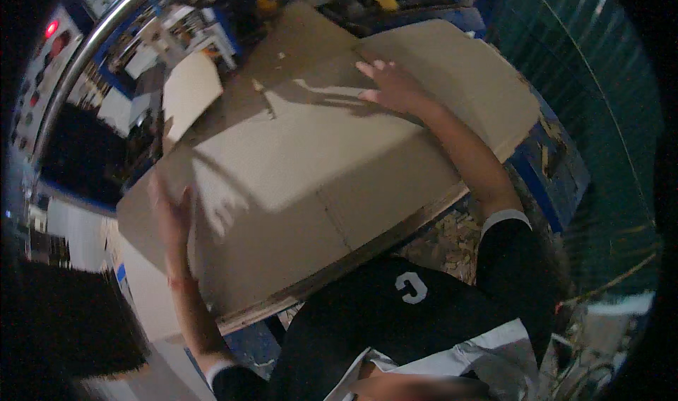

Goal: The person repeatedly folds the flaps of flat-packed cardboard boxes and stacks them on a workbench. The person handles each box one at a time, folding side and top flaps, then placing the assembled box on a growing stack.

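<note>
A large flat cardboard sheet [296, 168] is spread across the desk [424, 214], tilted toward the far right. The left hand [169, 214] is laid on its near left edge, fingers [157, 187] extended, not clenched. The right hand [392, 86] is pressed flat on the far part, fingers [369, 67] splayed open. A smaller cardboard piece [189, 93] is seen far left.

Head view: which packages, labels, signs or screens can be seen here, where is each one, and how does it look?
Large cardboard sheet: flat, brown, creased, under both hands; left hand at its left edge, right hand on its far part.
Smaller cardboard piece: pale brown, upper left.
Control panel: far left edge, pale, with a glowing red light.
No screens can be told.
</note>
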Available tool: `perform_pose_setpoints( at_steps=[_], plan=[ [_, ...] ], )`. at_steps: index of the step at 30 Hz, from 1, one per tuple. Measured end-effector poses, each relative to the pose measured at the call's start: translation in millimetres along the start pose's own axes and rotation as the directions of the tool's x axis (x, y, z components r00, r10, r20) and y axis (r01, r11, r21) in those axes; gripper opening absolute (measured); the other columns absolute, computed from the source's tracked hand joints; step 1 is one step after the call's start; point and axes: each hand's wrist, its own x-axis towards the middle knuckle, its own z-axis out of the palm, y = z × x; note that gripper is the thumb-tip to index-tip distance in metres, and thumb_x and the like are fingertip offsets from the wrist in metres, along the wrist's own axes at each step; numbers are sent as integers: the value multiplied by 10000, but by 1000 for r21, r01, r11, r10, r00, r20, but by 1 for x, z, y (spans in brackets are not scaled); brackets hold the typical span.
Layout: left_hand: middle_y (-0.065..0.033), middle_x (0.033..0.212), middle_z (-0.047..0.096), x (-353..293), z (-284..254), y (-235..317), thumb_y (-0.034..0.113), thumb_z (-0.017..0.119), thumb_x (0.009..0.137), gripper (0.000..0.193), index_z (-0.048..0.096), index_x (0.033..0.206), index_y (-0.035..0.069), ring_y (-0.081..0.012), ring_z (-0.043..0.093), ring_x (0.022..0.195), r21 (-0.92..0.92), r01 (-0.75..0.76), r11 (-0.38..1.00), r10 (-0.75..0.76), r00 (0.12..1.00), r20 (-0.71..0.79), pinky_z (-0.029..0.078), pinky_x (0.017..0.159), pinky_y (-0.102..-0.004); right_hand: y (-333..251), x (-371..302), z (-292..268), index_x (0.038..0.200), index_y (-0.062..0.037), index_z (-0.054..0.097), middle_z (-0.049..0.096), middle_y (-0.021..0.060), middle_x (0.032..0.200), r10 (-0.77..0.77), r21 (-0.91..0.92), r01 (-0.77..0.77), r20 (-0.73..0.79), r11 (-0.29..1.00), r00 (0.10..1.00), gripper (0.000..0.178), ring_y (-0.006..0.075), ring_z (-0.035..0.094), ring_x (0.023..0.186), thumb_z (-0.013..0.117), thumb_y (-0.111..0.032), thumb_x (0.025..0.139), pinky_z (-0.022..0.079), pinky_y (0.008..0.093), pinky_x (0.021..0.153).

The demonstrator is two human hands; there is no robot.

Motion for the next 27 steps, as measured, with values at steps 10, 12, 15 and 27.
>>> perform_pose_setpoints(
  at_steps=[10,12,15,27],
  plan=[
    [-178,1108,566,-272,-99,-128,334,560,862,472,503,1180,-10,-258,581,941,-902,295,317,-847,516,-129,504,759,-399,195,-202,22,1259,-2,421,504,179,1221,754,819,-135,-431,557,496,573,285,489,1099,627,-218,770,373,343,940],
    [-178,1174,530,-290,-97,-130,417,564,840,576,478,1225,-3,-267,540,1032,-914,335,228,-952,275,-137,483,804,-418,219,-195,32,1261,-5,428,519,170,1200,751,546,-517,-516,660,413,559,254,497,1088,611,-219,778,383,334,923],
    [-194,1243,484,-270,-106,-116,513,564,809,722,419,1277,-18,-296,481,1134,-474,798,373,-921,257,-291,419,902,-467,234,-186,40,1238,7,442,540,162,1160,711,365,-686,-626,630,320,522,252,514,1056,589,-221,791,395,339,902],
    [-179,1101,541,-199,-179,-87,94,574,806,437,451,1180,-95,-251,537,998,-812,438,387,-914,296,-277,444,874,-410,183,-160,-86,1151,-17,479,564,85,1090,767,901,329,-418,282,487,454,229,549,969,615,-64,721,445,355,816]
  ],
)
